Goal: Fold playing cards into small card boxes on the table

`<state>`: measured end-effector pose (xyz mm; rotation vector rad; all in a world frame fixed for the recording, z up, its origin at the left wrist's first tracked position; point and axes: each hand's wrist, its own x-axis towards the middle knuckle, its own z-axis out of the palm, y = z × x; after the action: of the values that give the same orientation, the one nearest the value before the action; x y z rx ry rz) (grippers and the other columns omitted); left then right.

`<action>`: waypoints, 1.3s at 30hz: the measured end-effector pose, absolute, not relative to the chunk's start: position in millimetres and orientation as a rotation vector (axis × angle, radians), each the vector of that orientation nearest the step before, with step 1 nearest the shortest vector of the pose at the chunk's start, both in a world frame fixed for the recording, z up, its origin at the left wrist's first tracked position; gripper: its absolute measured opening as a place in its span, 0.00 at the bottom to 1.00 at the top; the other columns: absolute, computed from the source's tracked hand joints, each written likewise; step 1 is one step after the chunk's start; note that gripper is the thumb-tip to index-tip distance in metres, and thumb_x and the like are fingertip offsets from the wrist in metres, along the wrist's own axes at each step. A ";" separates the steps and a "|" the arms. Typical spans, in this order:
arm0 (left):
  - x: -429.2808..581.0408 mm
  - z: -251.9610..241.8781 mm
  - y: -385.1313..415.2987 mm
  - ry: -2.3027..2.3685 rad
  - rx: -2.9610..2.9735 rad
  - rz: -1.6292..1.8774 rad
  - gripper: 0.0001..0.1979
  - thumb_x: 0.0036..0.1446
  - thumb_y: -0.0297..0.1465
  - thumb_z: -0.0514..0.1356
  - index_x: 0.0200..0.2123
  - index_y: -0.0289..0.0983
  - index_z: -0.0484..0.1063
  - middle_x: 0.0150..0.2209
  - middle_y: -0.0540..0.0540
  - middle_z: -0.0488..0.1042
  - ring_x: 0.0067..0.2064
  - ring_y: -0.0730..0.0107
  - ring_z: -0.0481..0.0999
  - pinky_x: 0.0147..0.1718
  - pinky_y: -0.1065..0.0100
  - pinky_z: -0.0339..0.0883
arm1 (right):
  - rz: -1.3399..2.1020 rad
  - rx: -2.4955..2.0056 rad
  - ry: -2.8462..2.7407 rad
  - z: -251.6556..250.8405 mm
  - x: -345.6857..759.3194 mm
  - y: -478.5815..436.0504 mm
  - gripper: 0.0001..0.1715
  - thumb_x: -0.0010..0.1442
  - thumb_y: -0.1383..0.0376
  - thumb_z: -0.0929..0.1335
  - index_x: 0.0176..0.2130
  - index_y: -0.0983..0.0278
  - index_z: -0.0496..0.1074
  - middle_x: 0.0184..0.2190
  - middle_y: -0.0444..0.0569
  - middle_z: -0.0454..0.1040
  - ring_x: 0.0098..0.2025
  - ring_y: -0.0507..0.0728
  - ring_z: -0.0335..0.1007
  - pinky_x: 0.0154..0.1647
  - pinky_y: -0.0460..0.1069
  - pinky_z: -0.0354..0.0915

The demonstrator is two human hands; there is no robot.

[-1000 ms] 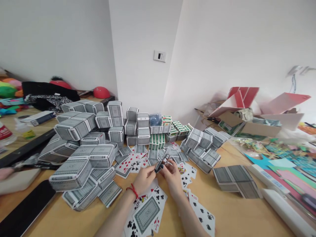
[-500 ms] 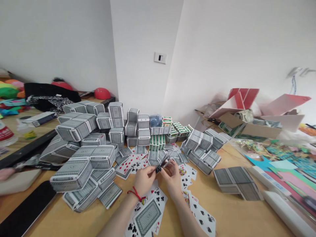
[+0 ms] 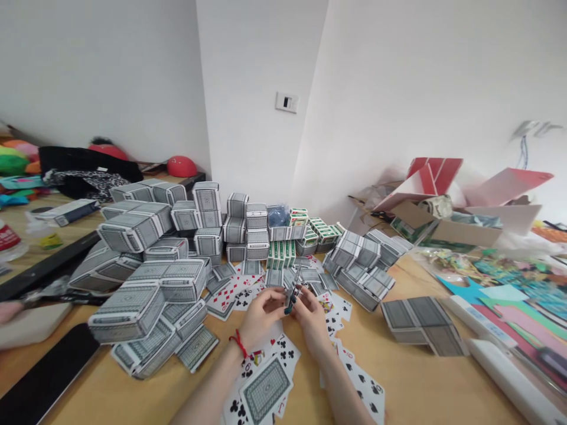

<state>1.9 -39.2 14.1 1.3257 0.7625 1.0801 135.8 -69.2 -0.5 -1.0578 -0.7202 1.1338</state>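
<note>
Over the middle of the table, my left hand [image 3: 262, 316] and my right hand [image 3: 311, 321] meet at the fingertips. Both are closed on a playing card [image 3: 297, 276], held upright and seen nearly edge-on; the fingers hide much of it, so its folds and whether it is more than one card are unclear. Below my wrists lies a grey-backed card [image 3: 266, 386] on several face-up cards. More face-up cards [image 3: 233, 292] spread beyond my left hand, and a spades card [image 3: 363, 386] lies beside my right forearm.
Blocks made of folded grey cards [image 3: 133, 289] are stacked at the left, with another cluster [image 3: 361, 265] at the right. Green card boxes [image 3: 281, 254] stand at the back. A joined flat card piece [image 3: 423, 324], a white bar [image 3: 509, 378] and an open carton [image 3: 460, 233] are on the right.
The card between my hands has turned more upright. My left fingers have shifted, now more curved around its left side. The stacks and loose cards stay put.
</note>
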 end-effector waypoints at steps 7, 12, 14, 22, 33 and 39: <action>-0.3 15.5 -36.7 0.743 1.240 0.977 0.22 0.40 0.30 0.66 0.41 0.36 0.68 0.43 0.42 0.73 0.46 0.61 0.72 0.49 0.56 0.64 | 1.178 -1.031 -0.769 3.8 136.5 -72.0 0.33 0.43 0.59 0.73 0.49 0.63 0.66 0.42 0.51 0.73 0.43 0.59 0.68 0.42 0.51 0.65; -0.9 15.9 -37.0 0.667 1.223 0.976 0.23 0.41 0.27 0.65 0.45 0.37 0.66 0.49 0.41 0.69 0.50 0.60 0.69 0.50 0.58 0.62 | 1.149 -1.039 -0.805 6.5 135.3 -73.6 0.31 0.45 0.60 0.73 0.49 0.62 0.67 0.44 0.51 0.72 0.45 0.60 0.67 0.43 0.52 0.64; -1.6 15.6 -37.3 0.640 1.255 0.969 0.25 0.43 0.28 0.64 0.48 0.38 0.64 0.49 0.41 0.69 0.49 0.61 0.69 0.49 0.58 0.63 | 1.160 -1.023 -0.806 5.5 135.2 -73.7 0.30 0.46 0.60 0.72 0.49 0.62 0.67 0.45 0.51 0.72 0.45 0.60 0.67 0.42 0.52 0.64; -2.3 11.4 -41.5 0.707 1.619 1.015 0.25 0.48 0.33 0.62 0.51 0.42 0.62 0.44 0.43 0.66 0.44 0.65 0.69 0.42 0.62 0.68 | 1.258 -0.981 -0.781 0.3 139.4 -72.0 0.26 0.47 0.59 0.72 0.47 0.61 0.69 0.39 0.50 0.74 0.37 0.57 0.69 0.33 0.49 0.65; -8.7 17.2 -43.5 0.857 1.997 1.194 0.28 0.32 0.34 0.70 0.40 0.39 0.64 0.57 0.38 0.53 0.60 0.50 0.52 0.54 0.49 0.53 | 1.486 -0.897 -0.848 5.9 142.3 -74.2 0.20 0.46 0.59 0.72 0.40 0.62 0.70 0.38 0.49 0.73 0.29 0.54 0.70 0.25 0.46 0.63; -13.2 26.3 -51.0 0.849 2.167 1.133 0.30 0.29 0.34 0.70 0.36 0.38 0.59 0.61 0.34 0.46 0.61 0.48 0.49 0.53 0.50 0.53 | 1.687 -0.837 -0.956 9.0 146.2 -76.0 0.21 0.45 0.60 0.73 0.40 0.64 0.70 0.31 0.49 0.73 0.29 0.54 0.71 0.31 0.50 0.66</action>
<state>-13.2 -51.0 26.3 2.1670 0.8491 1.1331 146.2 -76.0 9.0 -0.8371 -0.9557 1.6873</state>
